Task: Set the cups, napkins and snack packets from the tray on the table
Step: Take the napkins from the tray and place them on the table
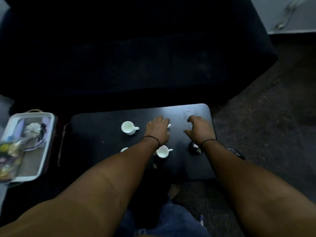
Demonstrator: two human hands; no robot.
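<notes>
You have four white cups on the dark desk, as far as can be counted. One cup stands clear at the far left, handle to the right. A second cup sits nearer you, just under your left wrist, handle also to the right. A third cup shows only as a sliver of rim beside your left forearm, which hides the rest. The fourth cup is almost wholly covered by your left hand; only a bit of white pokes out by the fingertips, so whether the grip is grasping it or merely resting over it cannot be told.

Your right hand hovers over the right part of the desk with fingers loosely bent and nothing in the grip (released, then). A small dark thing lies just by your right wrist, too dim to identify.

One white tray rests to the left of the desk, apart from it and blurred. It holds one pale folded napkin at its far end and a heap of snack packets at its near left corner; the blur and the frame edge cutting them off make them impossible to count.
</notes>
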